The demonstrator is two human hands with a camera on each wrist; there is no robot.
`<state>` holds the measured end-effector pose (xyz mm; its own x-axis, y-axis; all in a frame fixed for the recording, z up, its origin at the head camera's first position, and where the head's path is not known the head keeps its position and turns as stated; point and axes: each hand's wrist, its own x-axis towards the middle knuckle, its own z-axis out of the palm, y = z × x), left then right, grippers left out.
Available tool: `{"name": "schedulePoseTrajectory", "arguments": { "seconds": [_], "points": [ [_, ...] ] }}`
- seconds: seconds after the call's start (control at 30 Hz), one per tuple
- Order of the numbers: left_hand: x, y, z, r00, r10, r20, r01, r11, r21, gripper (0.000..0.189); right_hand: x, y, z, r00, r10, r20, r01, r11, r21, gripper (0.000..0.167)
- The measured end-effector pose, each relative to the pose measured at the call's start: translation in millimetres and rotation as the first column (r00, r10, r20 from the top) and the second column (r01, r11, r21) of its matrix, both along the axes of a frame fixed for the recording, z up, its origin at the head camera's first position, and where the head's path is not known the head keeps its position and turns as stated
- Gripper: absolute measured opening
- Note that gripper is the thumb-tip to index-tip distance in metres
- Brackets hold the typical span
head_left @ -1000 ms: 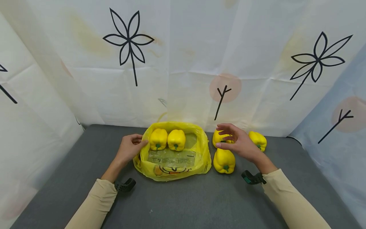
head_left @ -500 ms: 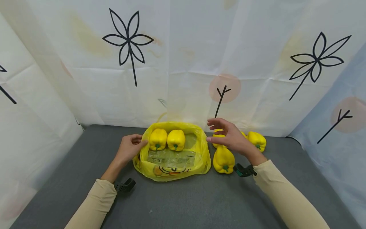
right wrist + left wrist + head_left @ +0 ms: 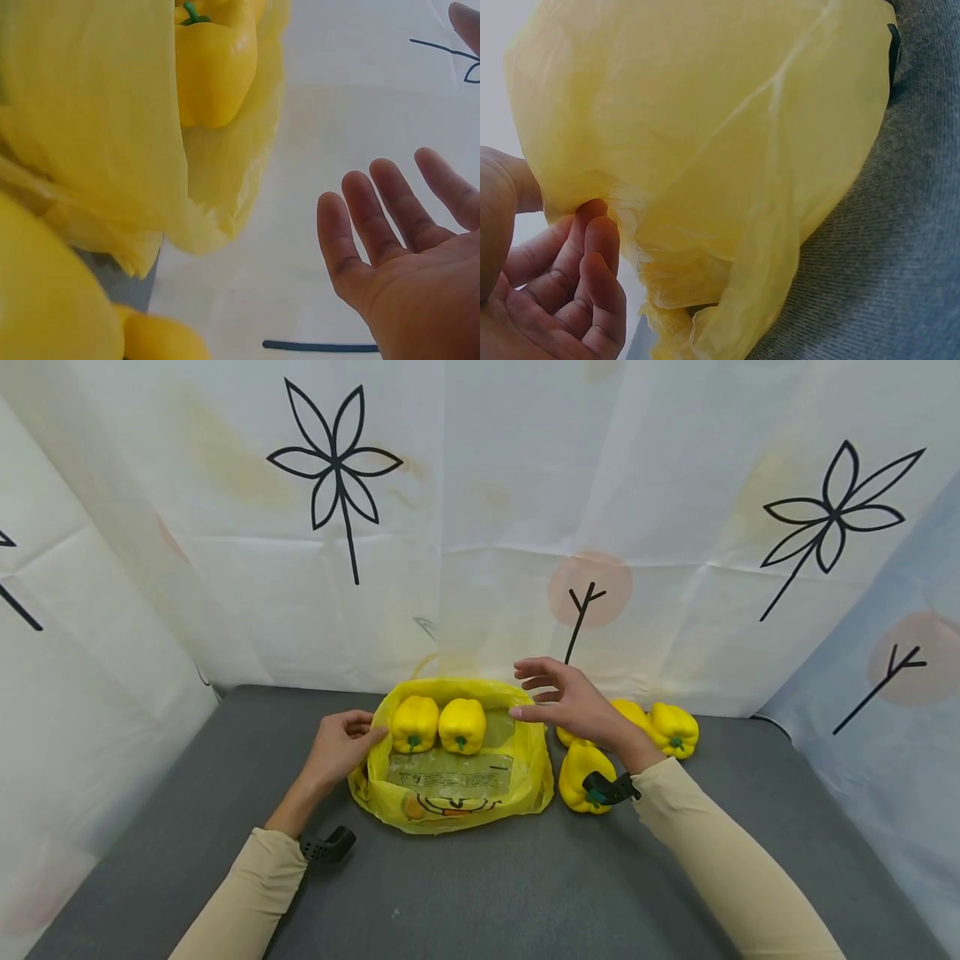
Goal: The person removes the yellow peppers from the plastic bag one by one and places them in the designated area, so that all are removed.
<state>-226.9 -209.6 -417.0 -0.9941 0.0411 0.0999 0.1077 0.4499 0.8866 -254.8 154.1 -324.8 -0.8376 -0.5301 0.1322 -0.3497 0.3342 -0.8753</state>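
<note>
A yellow plastic bag [image 3: 450,818] lies wide-mouthed on the table, with two yellow bell peppers inside, one on the left [image 3: 415,725] and one on the right [image 3: 462,727]. My left hand [image 3: 341,747] pinches the bag's left rim between thumb and fingers; the left wrist view shows the fingertips [image 3: 594,210] at the plastic. Above the bag's back right rim hovers my right hand [image 3: 573,697], its fingers spread and holding nothing. The right wrist view shows that palm [image 3: 420,277] bare beside the bag.
Right of the bag stand several more yellow peppers: a front one [image 3: 577,768], one partly hidden behind it [image 3: 565,737], and two farther right [image 3: 673,729]. A grey table [image 3: 465,893] lies below, against a printed white cloth [image 3: 480,610].
My right hand has moved left, from over the loose peppers to the bag's back right rim. The left hand stays on the bag's left rim, and the peppers have not moved.
</note>
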Motion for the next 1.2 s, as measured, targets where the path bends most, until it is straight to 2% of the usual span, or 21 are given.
{"name": "schedulePoseTrajectory", "arguments": {
  "seconds": [0.2, 0.73, 1.2],
  "points": [
    [-0.8, -0.7, -0.7, 1.0, 0.003, 0.002, -0.003, 1.0, -0.001, 0.033, -9.1, -11, -3.0, 0.999, 0.008, 0.041, -0.008, 1.0, -0.005, 0.066],
    [0.1, 0.6, -0.3, 1.0, 0.001, 0.007, -0.001, 1.0, 0.004, 0.033, -28.7, -42, -15.7, 0.998, -0.013, 0.058, 0.012, 1.0, 0.022, 0.07],
    [-0.6, 0.9, -2.4, 1.0, -0.002, 0.001, 0.002, 1.0, 0.001, 0.032, -41.8, -64, -25.7, 0.99, -0.028, 0.136, 0.031, 0.999, -0.022, 0.07]
  ]
}}
